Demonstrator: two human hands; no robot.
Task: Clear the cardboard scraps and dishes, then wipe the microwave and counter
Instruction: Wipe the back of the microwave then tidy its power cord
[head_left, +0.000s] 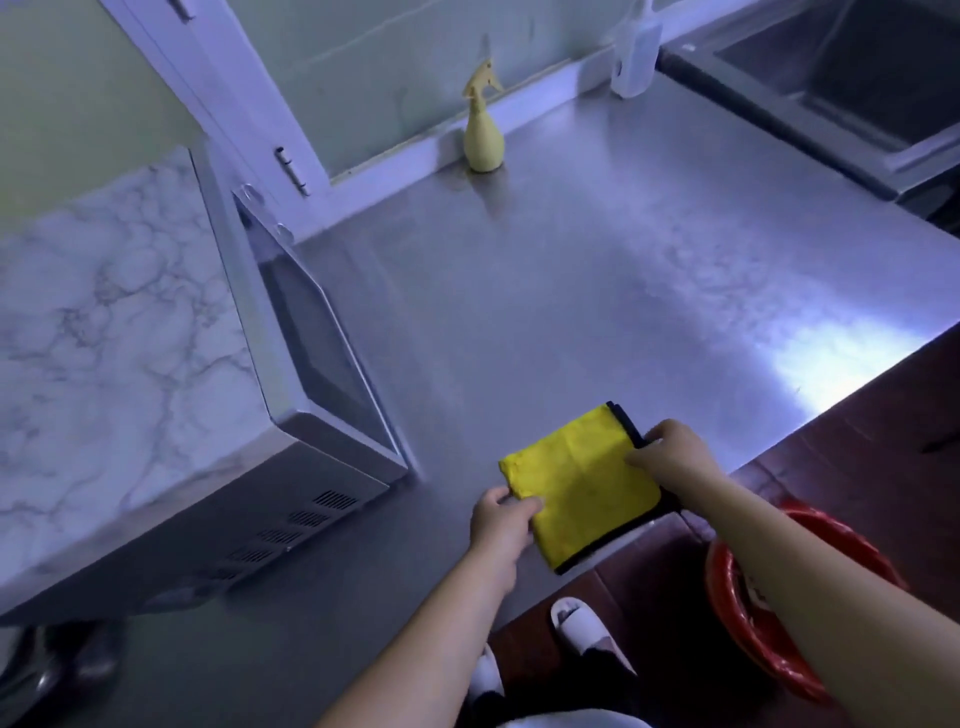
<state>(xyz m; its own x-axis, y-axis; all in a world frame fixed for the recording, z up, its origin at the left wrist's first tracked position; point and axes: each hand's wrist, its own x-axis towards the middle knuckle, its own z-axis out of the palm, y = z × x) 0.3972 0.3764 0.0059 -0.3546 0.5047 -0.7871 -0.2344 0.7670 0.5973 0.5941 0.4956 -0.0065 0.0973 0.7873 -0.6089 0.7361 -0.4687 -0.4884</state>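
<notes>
- Head view: we look down on a steel worktop (597, 291) with both our bare forearms reaching in from below.
- Our left hand (501, 522) pinches the near-left corner of a folded yellow cloth (579, 480), thumb on top and fingers closed around the edge.
- Our right hand (670, 452) grips the cloth's far-right edge, fingers curled shut over its dark trim.
- The cloth sits at the front edge of the worktop, its near corner overhanging the edge; whether it lies flat on the steel or is held just above it, we cannot tell.
- A microwave (311, 343) stands to the left of the cloth, well apart from it, its door facing right and vent slots showing on its near side.
- The microwave's top carries a marbled white pattern.
- A yellow spray bottle (483, 140) stands upright at the back of the worktop, just beside the wall ledge.
- A clear bottle (634, 57) stands farther right along the same back edge.
- A sink (852, 78) lies at the far right, past the worktop.
- A red basin (748, 618) sits on the floor below our right forearm, partly hidden by it.
- White slippers (582, 626) show on the dark floor between our arms.
</notes>
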